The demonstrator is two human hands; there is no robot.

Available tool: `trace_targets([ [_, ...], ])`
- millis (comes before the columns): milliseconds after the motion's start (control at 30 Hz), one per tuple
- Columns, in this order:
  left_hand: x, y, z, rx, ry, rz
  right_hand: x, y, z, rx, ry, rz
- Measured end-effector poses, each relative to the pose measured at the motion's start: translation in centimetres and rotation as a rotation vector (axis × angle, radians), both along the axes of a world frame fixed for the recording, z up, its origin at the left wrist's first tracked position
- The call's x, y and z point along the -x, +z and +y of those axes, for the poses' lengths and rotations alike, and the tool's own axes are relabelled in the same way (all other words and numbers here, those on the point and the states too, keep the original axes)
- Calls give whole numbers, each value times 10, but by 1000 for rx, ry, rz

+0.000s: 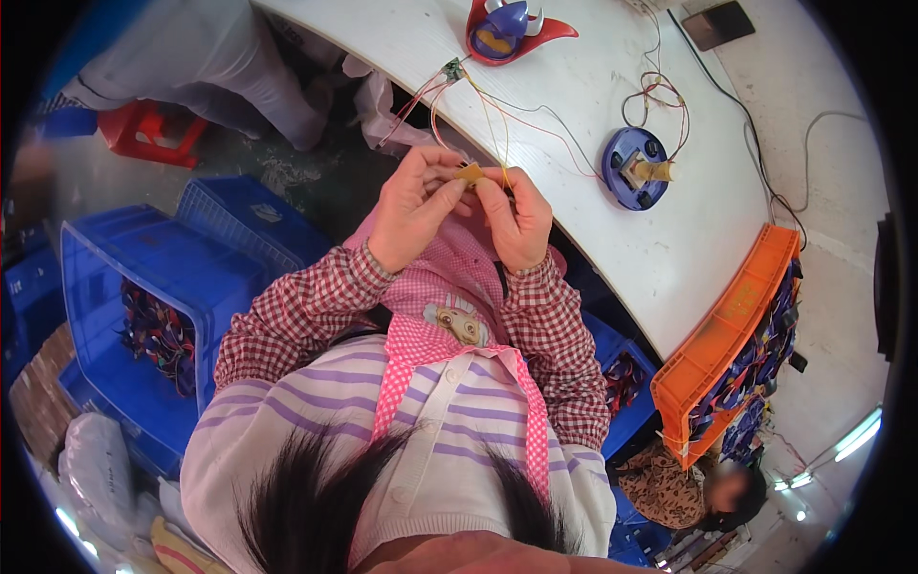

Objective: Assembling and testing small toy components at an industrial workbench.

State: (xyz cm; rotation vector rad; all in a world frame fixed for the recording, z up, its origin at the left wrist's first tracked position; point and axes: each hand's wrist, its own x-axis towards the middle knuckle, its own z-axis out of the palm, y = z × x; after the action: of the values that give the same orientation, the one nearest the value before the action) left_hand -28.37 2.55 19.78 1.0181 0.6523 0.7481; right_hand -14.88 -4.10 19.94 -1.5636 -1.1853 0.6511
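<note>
My left hand (413, 206) and my right hand (516, 218) meet in front of my apron at the table's edge. Between their fingertips they pinch a small flat yellow piece (469, 173), whose exact kind I cannot make out. Thin red, yellow and dark wires run near my fingers. Some lead to a small green circuit board (453, 70) at the edge of the white table (574, 105). Further wires reach a round blue toy base (634, 169) with a yellowish part standing on it. At the far edge of view sits a red and purple toy figure (507, 33).
An orange crate (727, 335) full of wired parts stands at the table's right end. Blue crates (143, 220) sit at my left, one with wired parts inside. A red plastic container (148, 134) is on the floor. Other people are at the upper left and lower right.
</note>
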Motion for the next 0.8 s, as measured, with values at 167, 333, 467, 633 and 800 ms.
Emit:
trace_targets([
  [167, 8, -1, -1, 36, 11, 40, -3, -2, 1, 5, 77, 111],
  [333, 4, 0, -7, 20, 112, 4, 0, -3, 3, -95, 121, -46],
  [467, 3, -2, -14, -87, 236, -60, 3, -2, 3, -156, 126, -119],
  [633, 13, -9, -13, -354, 214, -3, 7, 0, 0, -198, 119, -99],
  [800, 22, -17, -11, -730, 211, 177, 10, 0, -3, -162, 113, -69],
])
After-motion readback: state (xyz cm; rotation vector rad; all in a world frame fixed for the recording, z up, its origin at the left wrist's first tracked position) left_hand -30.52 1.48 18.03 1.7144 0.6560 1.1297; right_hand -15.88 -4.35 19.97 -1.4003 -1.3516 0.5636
